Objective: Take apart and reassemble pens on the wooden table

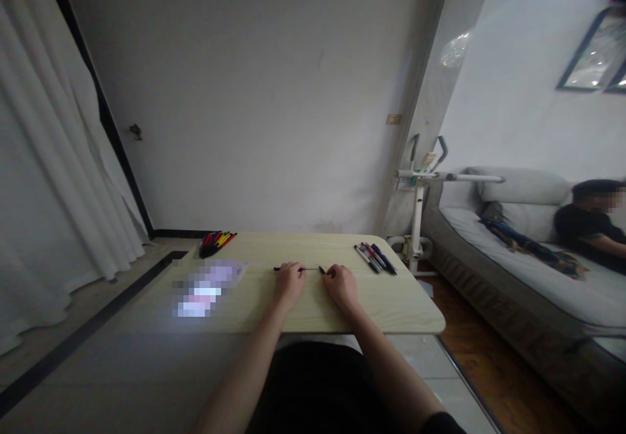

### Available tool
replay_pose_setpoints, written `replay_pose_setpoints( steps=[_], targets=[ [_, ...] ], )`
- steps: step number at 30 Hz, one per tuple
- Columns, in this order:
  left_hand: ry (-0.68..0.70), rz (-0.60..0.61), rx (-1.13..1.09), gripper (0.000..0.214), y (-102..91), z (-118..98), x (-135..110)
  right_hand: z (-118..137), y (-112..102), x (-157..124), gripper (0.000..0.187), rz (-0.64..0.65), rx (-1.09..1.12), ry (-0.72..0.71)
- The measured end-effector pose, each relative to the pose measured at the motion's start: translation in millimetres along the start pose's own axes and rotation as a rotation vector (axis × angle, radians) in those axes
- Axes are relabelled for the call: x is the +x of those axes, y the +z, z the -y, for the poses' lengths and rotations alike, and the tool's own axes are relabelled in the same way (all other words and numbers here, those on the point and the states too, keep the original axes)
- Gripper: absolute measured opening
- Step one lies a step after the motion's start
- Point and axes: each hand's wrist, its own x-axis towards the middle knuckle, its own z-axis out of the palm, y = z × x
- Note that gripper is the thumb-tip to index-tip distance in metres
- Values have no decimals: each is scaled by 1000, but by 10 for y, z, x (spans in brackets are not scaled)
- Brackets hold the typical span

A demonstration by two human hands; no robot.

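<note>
Over the table (pixel 401 310), left fingers (pixel 293 267) grip a dark pen (pixel 277 268), right fingers (pixel 333 271) a black piece (pixel 321 269).

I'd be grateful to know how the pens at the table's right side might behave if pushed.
The pens would probably roll, as they look slim and rod-like on a flat table. They are likely stiff, given their straight bodies. A sideways push might shift several together, since they lie close side by side.
</note>
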Motion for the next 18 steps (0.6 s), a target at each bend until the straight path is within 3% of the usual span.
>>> replay_pose_setpoints(
  steps=[18],
  targets=[
    [-23, 6, -21, 12, -4, -6, -6, -51, 44, 28, 13, 63, 39, 29]
  ],
)
